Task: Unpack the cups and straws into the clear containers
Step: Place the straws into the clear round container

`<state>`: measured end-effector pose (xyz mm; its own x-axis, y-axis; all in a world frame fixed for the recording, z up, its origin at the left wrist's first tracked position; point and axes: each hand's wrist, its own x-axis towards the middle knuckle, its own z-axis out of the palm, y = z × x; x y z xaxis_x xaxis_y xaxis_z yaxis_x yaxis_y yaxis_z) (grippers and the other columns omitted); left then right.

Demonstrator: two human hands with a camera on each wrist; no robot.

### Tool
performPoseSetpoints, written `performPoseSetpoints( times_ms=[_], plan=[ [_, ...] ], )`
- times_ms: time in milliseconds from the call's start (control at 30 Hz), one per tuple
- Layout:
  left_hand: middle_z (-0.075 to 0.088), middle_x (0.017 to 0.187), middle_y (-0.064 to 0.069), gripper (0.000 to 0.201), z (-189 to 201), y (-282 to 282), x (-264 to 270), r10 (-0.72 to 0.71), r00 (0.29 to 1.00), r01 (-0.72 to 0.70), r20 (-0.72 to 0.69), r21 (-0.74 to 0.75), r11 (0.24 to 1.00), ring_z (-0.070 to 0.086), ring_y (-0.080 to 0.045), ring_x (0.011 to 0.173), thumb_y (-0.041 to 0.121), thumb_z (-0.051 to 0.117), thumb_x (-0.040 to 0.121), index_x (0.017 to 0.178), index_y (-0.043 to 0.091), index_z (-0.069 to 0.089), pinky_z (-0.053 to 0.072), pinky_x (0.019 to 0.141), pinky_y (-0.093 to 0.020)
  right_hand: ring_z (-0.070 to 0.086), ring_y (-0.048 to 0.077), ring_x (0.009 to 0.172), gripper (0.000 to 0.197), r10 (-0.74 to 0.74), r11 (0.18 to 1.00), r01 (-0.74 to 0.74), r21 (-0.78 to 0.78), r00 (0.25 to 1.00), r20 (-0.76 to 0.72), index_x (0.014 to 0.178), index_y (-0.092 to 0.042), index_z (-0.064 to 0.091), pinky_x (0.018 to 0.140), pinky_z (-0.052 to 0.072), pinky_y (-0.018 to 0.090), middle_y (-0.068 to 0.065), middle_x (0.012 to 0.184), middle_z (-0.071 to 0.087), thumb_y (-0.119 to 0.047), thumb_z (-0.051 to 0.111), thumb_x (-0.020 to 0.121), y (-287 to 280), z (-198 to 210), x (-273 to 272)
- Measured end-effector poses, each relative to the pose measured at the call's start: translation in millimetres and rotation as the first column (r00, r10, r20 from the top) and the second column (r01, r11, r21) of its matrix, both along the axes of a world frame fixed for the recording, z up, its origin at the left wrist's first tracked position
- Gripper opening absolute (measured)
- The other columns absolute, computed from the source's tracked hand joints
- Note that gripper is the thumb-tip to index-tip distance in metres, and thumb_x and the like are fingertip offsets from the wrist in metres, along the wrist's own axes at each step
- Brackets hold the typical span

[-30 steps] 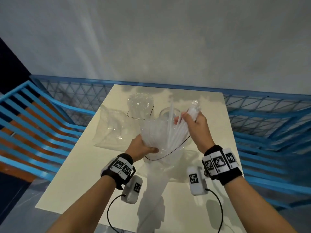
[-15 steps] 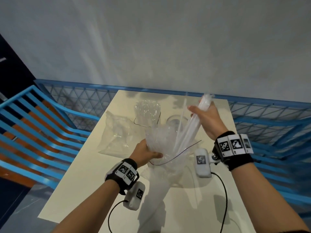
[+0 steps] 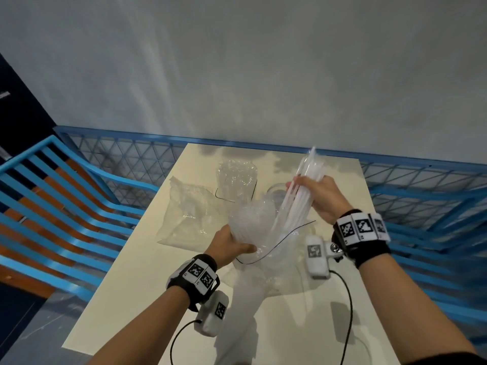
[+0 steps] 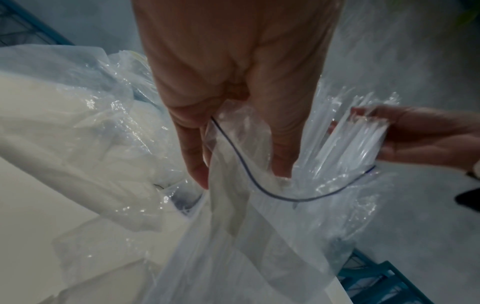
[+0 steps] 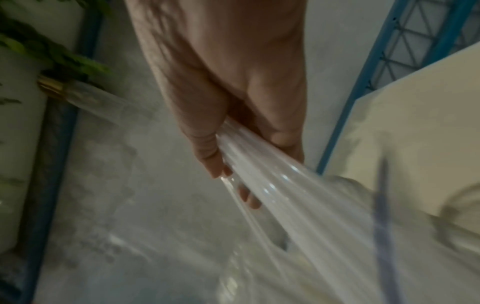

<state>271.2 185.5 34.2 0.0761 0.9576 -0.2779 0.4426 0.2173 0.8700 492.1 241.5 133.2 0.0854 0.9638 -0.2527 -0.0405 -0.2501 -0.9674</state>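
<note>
Left of the bag (image 3: pixel 253 233) a crumpled empty wrapper (image 3: pixel 189 212) lies flat on the worktop (image 3: pixel 137 272); behind the bag stands a clear container (image 3: pixel 235 180) already stuffed with crinkled plastic, likely the cups, though too blurred to tell

The left hand (image 3: pixel 229 245) holds the bag at its mouth: in the left wrist view thumb and fingers pinch the dark-edged rim (image 4: pixel 249 181), the film bunched between them. The film is thin, slack and slick, so it gives no support; a grip on the rim seam is the firmest place, and it keeps the mouth gaping

Right of that, the straws (image 3: pixel 295 201) rise slanting out of the bag, their lower ends inside it, their tops above the right hand (image 3: pixel 320 198). The right grip is curled round the bundle near its upper part, thumb on one side and fingers wrapped on the other, as the right wrist view shows (image 5: pixel 233 115). The straws seem very light, smooth and springy, and loose ones fan out below the fist. A squeeze round the whole sheaf, not too hard, should stop single ones sliding free; crushing would kink them

Behind the bag and just under the right hand a second round container (image 3: pixel 276 191) waits, only partly visible
</note>
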Motion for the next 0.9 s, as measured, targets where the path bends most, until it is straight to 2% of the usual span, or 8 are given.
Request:
performPoseSetpoints(
  times_ms=[67,200,333,400,500,667,800,900],
  plan=[
    [0.069,0.111,-0.001,0.059,-1.7,0.9,-2.7,0.010,1.000,-0.010,0.013,-0.004,1.000,0.063,-0.019,0.105,0.015,0.085,0.064,0.118,0.015,0.061,0.050,0.085,-0.027,0.070,0.030,0.088,0.008,0.005,0.995,0.001,0.102,0.998,-0.060,0.099,-0.004,0.056,0.083,0.056,0.039,0.022,0.100,0.070,-0.006,0.057,0.091,7.8,26.3,5.8],
    [0.070,0.110,-0.001,0.059,-1.6,2.7,-7.0,0.023,0.999,-0.022,0.032,-0.024,0.999,0.064,-0.019,0.104,0.015,0.086,0.063,0.117,0.016,0.061,0.051,0.088,-0.030,0.073,0.028,0.079,0.011,-0.067,0.958,0.105,0.268,0.987,-0.148,0.099,-0.004,0.054,0.073,0.059,0.040,0.013,0.079,0.074,-0.006,0.058,0.089,26.1,78.7,17.0],
    [0.071,0.109,0.000,0.065,-2.0,2.7,-13.1,0.035,0.999,-0.033,0.037,-0.036,0.999,0.065,-0.019,0.104,0.024,0.088,0.055,0.115,0.017,0.063,0.053,0.095,-0.041,0.071,0.026,0.078,0.004,-0.186,0.879,0.245,0.410,0.966,-0.178,0.091,-0.010,0.056,0.074,0.060,0.038,0.013,0.081,0.070,-0.007,0.058,0.089,37.4,109.8,19.8],
    [0.072,0.108,0.000,0.063,-3.6,1.8,-16.5,0.044,0.998,-0.043,0.040,-0.033,0.999,0.065,-0.018,0.103,0.021,0.087,0.058,0.115,0.016,0.063,0.053,0.095,-0.041,0.070,0.023,0.070,0.007,-0.240,0.853,0.298,0.428,0.953,-0.186,0.088,-0.012,0.055,0.074,0.059,0.037,0.013,0.078,0.068,-0.006,0.057,0.088,43.4,108.5,16.6],
    [0.071,0.109,-0.001,0.061,-4.0,0.0,-21.1,0.058,0.997,-0.057,0.041,-0.025,0.998,0.064,-0.019,0.104,0.019,0.087,0.061,0.116,0.015,0.062,0.053,0.093,-0.038,0.067,0.019,0.063,0.009,-0.276,0.864,0.325,0.385,0.945,-0.177,0.087,-0.014,0.053,0.074,0.059,0.038,0.012,0.076,0.066,-0.005,0.056,0.089,50.2,93.3,13.8],
    [0.071,0.107,0.000,0.052,-5.3,-2.9,-25.7,0.064,0.997,-0.063,0.051,-0.011,0.998,0.065,-0.017,0.104,0.012,0.085,0.066,0.114,0.015,0.064,0.050,0.082,-0.023,0.063,0.022,0.060,0.011,-0.323,0.838,0.410,0.361,0.904,-0.279,0.088,-0.012,0.049,0.069,0.058,0.038,0.013,0.072,0.061,-0.002,0.055,0.087,56.5,93.3,24.6],
    [0.071,0.109,-0.001,0.054,-6.8,-4.3,-27.6,0.064,0.996,-0.064,0.055,-0.015,0.998,0.064,-0.017,0.104,0.014,0.085,0.067,0.116,0.015,0.063,0.050,0.086,-0.027,0.061,0.026,0.061,0.012,-0.381,0.767,0.509,0.391,0.851,-0.360,0.091,-0.006,0.050,0.063,0.055,0.037,0.014,0.068,0.061,0.000,0.055,0.081,65.5,106.6,37.4],
    [0.070,0.111,-0.002,0.052,-7.0,-3.6,-27.5,0.072,0.996,-0.072,0.061,-0.009,0.997,0.064,-0.019,0.105,0.013,0.085,0.066,0.113,0.018,0.062,0.052,0.091,-0.033,0.061,0.024,0.054,0.010,-0.467,0.739,0.533,0.413,0.846,-0.256,0.084,-0.008,0.054,0.063,0.055,0.039,0.010,0.063,0.063,-0.003,0.056,0.075,71.8,90.9,27.3]
  ],
)
